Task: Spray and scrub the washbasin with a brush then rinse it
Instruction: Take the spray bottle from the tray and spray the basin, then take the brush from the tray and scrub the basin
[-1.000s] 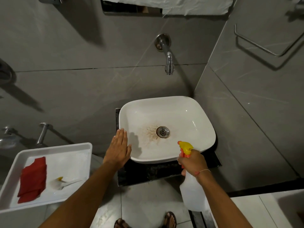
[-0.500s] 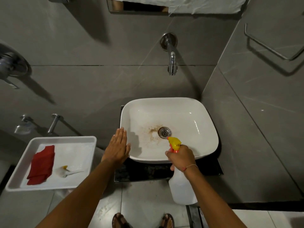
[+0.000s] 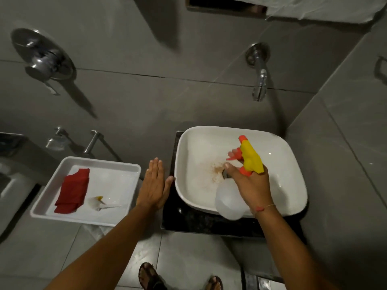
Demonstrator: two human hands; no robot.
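A white washbasin (image 3: 278, 155) sits on a dark counter, with a brown stain (image 3: 216, 169) on its floor beside the drain, which my hand mostly hides. My right hand (image 3: 249, 185) grips a clear spray bottle (image 3: 229, 203) with a yellow and orange trigger head (image 3: 250, 159), held over the basin with the nozzle pointing away from me. My left hand (image 3: 154, 184) is flat and open, fingers together, just left of the basin's rim. A small white brush (image 3: 100, 204) lies in the white tray (image 3: 100, 162) at the left.
A red cloth (image 3: 73, 190) lies in the tray beside the brush. A chrome spout (image 3: 260, 80) juts from the grey tiled wall above the basin. A round chrome valve (image 3: 43, 56) is mounted at the upper left. My sandalled feet (image 3: 149, 276) stand on the floor below.
My right hand has lifted the spray bottle forward from the basin's near edge to above its middle. My view has shifted left. My left hand has stayed beside the rim.
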